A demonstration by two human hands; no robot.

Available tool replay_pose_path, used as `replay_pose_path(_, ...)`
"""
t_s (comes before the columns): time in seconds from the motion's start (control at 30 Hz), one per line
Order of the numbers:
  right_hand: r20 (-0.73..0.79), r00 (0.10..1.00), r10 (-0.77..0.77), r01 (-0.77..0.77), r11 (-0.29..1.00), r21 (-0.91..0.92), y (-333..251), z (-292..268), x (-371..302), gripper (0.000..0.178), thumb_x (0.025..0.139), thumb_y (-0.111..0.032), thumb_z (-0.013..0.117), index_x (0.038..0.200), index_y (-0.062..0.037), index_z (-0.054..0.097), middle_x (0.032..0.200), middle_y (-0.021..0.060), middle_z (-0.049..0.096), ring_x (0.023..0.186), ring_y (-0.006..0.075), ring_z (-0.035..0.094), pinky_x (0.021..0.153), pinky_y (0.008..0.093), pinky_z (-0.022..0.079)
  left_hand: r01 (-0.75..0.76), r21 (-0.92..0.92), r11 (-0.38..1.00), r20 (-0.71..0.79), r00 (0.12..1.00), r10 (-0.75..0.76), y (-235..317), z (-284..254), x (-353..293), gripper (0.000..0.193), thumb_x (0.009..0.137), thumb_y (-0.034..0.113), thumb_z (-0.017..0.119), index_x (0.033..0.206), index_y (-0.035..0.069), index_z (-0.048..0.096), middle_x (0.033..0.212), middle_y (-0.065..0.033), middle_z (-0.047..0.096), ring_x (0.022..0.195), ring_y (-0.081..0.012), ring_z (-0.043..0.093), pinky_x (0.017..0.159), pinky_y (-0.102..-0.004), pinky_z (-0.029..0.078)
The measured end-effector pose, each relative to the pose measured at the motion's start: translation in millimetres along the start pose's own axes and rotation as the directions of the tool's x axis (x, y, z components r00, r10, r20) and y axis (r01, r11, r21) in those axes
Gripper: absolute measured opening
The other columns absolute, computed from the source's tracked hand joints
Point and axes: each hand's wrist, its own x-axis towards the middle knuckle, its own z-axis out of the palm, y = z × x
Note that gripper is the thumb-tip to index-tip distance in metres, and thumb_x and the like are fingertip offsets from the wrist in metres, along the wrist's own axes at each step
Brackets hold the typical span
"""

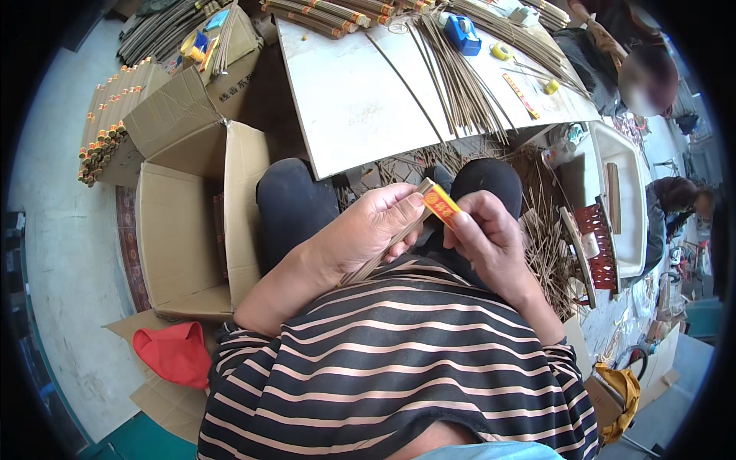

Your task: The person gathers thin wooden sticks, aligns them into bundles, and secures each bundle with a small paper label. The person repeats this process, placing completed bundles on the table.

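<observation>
My left hand (376, 218) is closed around a bundle of thin brown incense sticks (369, 266), which slants across my lap. At the bundle's upper end sits a yellow and red paper label (440, 205). My left thumb presses beside the label. My right hand (488, 230) pinches the label's free end between thumb and fingers. How far the label goes round the back of the bundle is hidden.
A white table (360, 115) ahead carries loose incense sticks (460, 92), a blue tape dispenser (463, 35) and a flat label strip (521, 96). An open cardboard box (180, 230) stands left, near a red cloth (175, 354). Two people are at the right.
</observation>
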Motion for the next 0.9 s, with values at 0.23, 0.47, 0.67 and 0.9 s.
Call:
replay_pose_path(0.23,-0.041,0.994,-0.101,0.090,0.974,-0.208,-0.3,10.9,8.6,0.014,0.088,-0.012,0.059,0.089,0.0020,0.055,0.065,-0.0004,0.054,0.056,0.0021,0.044,0.048,0.0175,0.038,-0.019,0.059,0.998,-0.032,0.999,0.021,1.9,2.7,-3.7,0.031,0.096,0.031,0.043,0.103,0.002,0.049,0.070,0.0004,0.047,0.054,-0.0023,0.040,0.045,-0.0141,0.034)
replay_pose_path(0.47,-0.054,0.998,0.028,-0.028,1.000,0.005,-3.5,12.8,7.7,0.015,0.092,-0.015,0.053,0.089,-0.0004,0.052,0.066,-0.0005,0.053,0.054,0.0032,0.045,0.048,0.0158,0.037,-0.082,0.089,0.993,-0.045,0.995,0.087,-0.4,4.5,-2.5,0.030,0.096,0.029,0.043,0.106,0.002,0.050,0.069,0.0009,0.047,0.054,-0.0022,0.039,0.046,-0.0138,0.034)
replay_pose_path(0.67,-0.105,0.994,0.003,-0.007,0.999,-0.036,2.5,17.7,12.6,0.016,0.091,-0.017,0.055,0.087,-0.0013,0.055,0.064,-0.0002,0.056,0.054,0.0028,0.049,0.048,0.0148,0.037,-0.107,0.111,0.988,-0.043,0.993,0.112,-5.3,1.1,-0.3,0.036,0.096,0.029,0.043,0.116,0.000,0.048,0.073,0.0010,0.049,0.057,-0.0024,0.041,0.048,-0.0137,0.036)
replay_pose_path(0.9,-0.159,0.984,-0.079,0.049,0.981,-0.187,-1.2,21.3,13.3,0.018,0.089,-0.018,0.058,0.087,-0.0007,0.062,0.066,0.0005,0.061,0.057,0.0020,0.051,0.048,0.0144,0.039,-0.128,0.236,0.963,-0.049,0.989,0.143,-4.3,2.1,-1.0,0.043,0.097,0.031,0.039,0.126,-0.001,0.043,0.076,0.0002,0.049,0.062,-0.0030,0.042,0.053,-0.0153,0.038)
